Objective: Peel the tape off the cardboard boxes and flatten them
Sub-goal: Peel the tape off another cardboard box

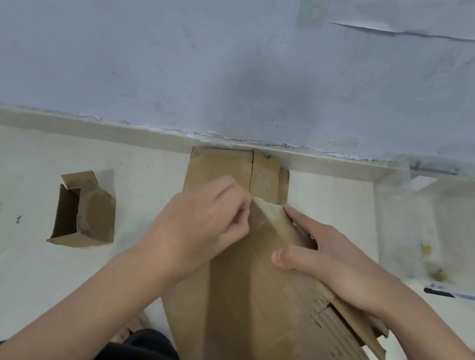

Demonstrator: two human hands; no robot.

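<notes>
Head view shows three cardboard pieces: one held box (260,301) over the lap, long axis running away toward the wall; the left hand (200,230) pinches tape (258,214) at its far corner, the right hand (337,267) grips its side. One flattened sheet (219,170) lies beyond, one open box (85,211) left.

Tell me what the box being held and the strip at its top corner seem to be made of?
The box looks like plain brown corrugated cardboard with a matt finish: fluted ridges show along its torn lower right edge. The strip the left hand pinches looks like pale, slightly glossy tape, probably plastic, though that is hard to tell.
</notes>
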